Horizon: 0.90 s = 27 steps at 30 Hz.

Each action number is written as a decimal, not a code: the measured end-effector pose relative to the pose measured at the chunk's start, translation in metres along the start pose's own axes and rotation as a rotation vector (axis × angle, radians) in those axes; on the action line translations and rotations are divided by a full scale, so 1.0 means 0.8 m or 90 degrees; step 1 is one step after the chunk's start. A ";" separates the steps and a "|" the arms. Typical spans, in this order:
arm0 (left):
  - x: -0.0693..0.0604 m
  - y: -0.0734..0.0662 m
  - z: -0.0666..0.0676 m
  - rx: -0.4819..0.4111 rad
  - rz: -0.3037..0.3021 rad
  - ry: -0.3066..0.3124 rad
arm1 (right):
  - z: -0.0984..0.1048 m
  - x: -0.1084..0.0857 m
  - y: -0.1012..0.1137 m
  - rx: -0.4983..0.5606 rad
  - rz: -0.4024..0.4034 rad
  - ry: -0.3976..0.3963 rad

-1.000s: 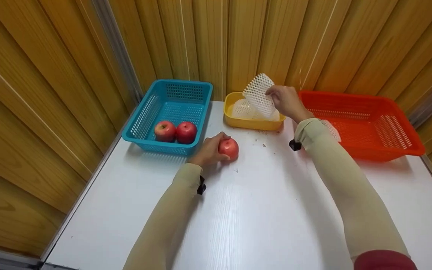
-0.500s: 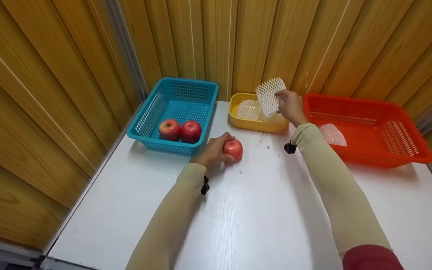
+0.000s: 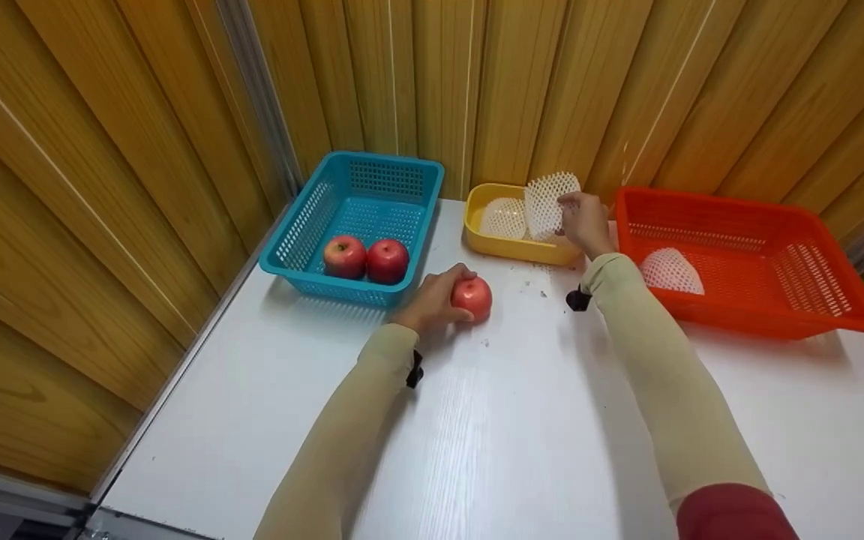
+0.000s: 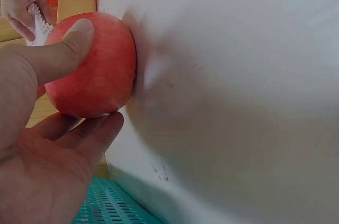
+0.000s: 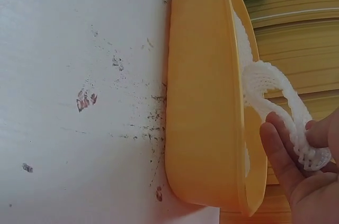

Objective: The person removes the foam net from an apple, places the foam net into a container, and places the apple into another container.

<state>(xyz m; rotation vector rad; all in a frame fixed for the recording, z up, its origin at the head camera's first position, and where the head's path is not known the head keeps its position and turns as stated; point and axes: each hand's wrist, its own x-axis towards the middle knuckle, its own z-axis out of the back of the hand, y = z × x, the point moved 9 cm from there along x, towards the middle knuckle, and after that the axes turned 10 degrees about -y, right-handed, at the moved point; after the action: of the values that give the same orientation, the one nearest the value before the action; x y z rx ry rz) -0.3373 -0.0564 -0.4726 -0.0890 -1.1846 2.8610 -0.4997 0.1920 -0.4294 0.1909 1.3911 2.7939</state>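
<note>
On the white table, my left hand [image 3: 436, 301] grips a red apple [image 3: 473, 300] from its left side. The left wrist view shows the thumb across this apple [image 4: 98, 73] and the fingers beneath it. Over the right part of the yellow bin [image 3: 516, 250], my right hand [image 3: 586, 221] pinches a white foam net sleeve [image 3: 548, 204]. In the right wrist view the foam net sleeve [image 5: 283, 97] is bent into an open loop at the bin's rim. Another foam net [image 3: 505, 217] lies inside the bin.
A blue basket [image 3: 282, 271] at the left holds two apples [image 3: 365, 259]. At the right stands a red basket [image 3: 777, 324] with a foam-netted fruit [image 3: 672, 270] inside. Wooden panel walls [image 3: 432, 82] rise behind the table. Small dark marks dot the tabletop before the bin.
My right hand has drawn the foam net sleeve lower and to the right, close to the yellow bin. My left hand keeps its grip on the apple. The whole head view has shifted slightly.
</note>
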 end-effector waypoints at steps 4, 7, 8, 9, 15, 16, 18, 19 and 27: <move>0.002 0.000 0.000 0.003 0.003 -0.004 | -0.010 0.000 -0.004 -0.024 -0.006 0.031; 0.002 0.001 -0.001 0.001 0.016 -0.001 | -0.017 -0.002 -0.003 -0.069 0.017 0.060; 0.001 0.002 -0.002 0.000 0.020 0.000 | -0.019 -0.003 -0.002 -0.090 0.027 0.068; 0.001 0.002 -0.002 -0.002 0.025 0.001 | -0.021 -0.005 -0.003 -0.105 0.027 0.077; -0.001 0.001 0.001 -0.006 0.018 -0.004 | -0.019 -0.012 -0.010 -0.156 -0.012 0.089; -0.001 0.001 0.001 -0.005 0.013 -0.004 | -0.018 -0.013 -0.011 -0.166 -0.009 0.084; -0.002 0.000 0.001 -0.003 0.006 -0.004 | -0.017 -0.015 -0.010 -0.192 0.006 0.077; -0.002 0.000 0.001 -0.002 0.004 -0.004 | -0.017 -0.015 -0.009 -0.206 0.016 0.074; 0.000 -0.003 0.002 0.008 -0.024 -0.001 | -0.019 -0.012 -0.005 -0.293 0.095 0.071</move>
<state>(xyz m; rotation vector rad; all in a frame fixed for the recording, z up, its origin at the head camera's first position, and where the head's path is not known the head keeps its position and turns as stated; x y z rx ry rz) -0.3371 -0.0558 -0.4701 -0.0643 -1.1570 2.8362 -0.4924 0.1820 -0.4429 0.1354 0.7361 3.1938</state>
